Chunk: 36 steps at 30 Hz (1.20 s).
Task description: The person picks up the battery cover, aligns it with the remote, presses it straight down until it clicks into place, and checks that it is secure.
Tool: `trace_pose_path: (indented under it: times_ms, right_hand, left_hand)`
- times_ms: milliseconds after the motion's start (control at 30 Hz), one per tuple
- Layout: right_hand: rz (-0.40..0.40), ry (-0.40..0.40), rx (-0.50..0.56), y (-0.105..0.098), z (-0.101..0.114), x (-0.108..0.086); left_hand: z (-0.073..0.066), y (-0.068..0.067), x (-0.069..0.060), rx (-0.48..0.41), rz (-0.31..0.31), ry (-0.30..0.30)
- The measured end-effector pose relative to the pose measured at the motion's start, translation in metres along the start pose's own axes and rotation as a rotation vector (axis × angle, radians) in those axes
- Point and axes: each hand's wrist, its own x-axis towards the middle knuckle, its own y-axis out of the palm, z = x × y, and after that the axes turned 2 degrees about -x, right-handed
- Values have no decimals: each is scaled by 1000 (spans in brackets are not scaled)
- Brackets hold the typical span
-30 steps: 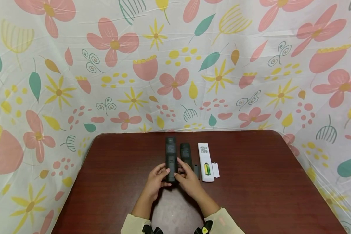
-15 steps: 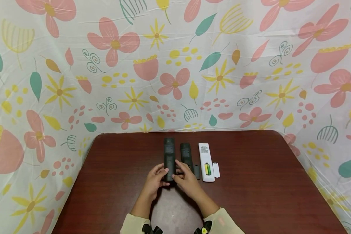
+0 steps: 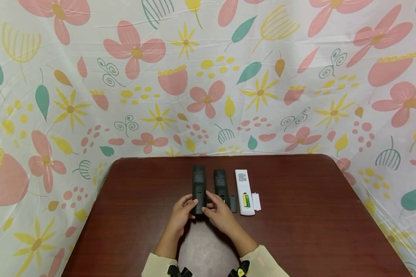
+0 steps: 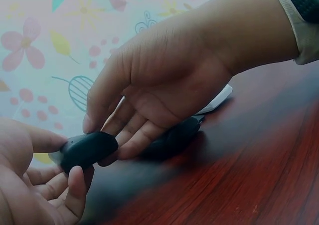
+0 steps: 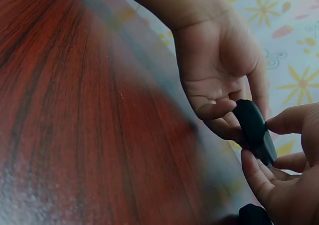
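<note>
Both hands hold a long black remote [image 3: 199, 181], its back facing up in the head view. The left hand [image 3: 181, 215] grips its lower left side with the thumb on the edge, and the right hand [image 3: 222, 217] pinches its lower right side. Both wrist views show the remote end-on, dark and rounded, between the fingers of the left hand [image 4: 30, 180] and the right hand [image 5: 289, 180]. To the right lies a shorter black remote [image 3: 220, 181], its lower end partly exposed, beside a small dark cover [image 3: 233, 204].
A white remote [image 3: 242, 184] lies back up on the brown table [image 3: 298, 215], a green-yellow battery [image 3: 246, 200] in its uncovered compartment. Its white cover [image 3: 256, 201] rests at its right side. A floral cloth [image 3: 208, 127] hangs behind the table.
Both hands and the long black remote have shifted slightly left, away from the shorter black remote, more of whose lower end shows. The grips look the same.
</note>
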Motion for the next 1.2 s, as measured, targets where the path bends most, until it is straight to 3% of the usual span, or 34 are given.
trace_pose_path:
  times_ms: [233, 900, 1200]
  right_hand:
    - [-1, -45, -48, 3, -1, 3]
    - [10, 4, -142, 12, 2, 6]
    - [8, -10, -140, 15, 2, 6]
  left_hand:
    - [1, -4, 1, 48, -27, -6]
    - [0, -8, 3, 88, -62, -12]
    - [0, -7, 2, 109, -110, 28]
